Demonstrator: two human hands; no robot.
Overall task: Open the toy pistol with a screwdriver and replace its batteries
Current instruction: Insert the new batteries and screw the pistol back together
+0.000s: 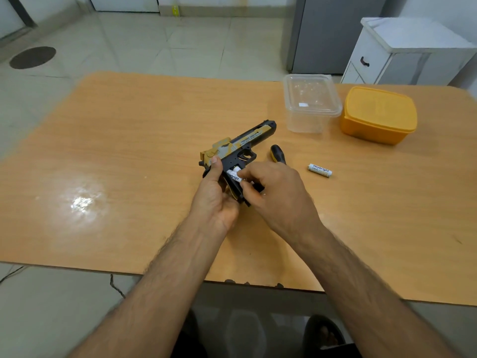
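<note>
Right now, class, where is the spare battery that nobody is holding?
In the head view the spare battery lies loose on the table, right of the right hand and the screwdriver, nearer the person than the orange box.

Glossy wood-grain table (129, 151), matt plastic toy pistol (247, 140), clear plastic box (309, 104), orange plastic tub (378, 115).

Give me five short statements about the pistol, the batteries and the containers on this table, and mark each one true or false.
1. The left hand grips the toy pistol. True.
2. The right hand holds the screwdriver. False: it pinches a white battery at the pistol's grip.
3. A second battery lies on the table. True.
4. The orange container has no lid. False: it is lidded.
5. The clear container stands left of the orange one. True.
</note>
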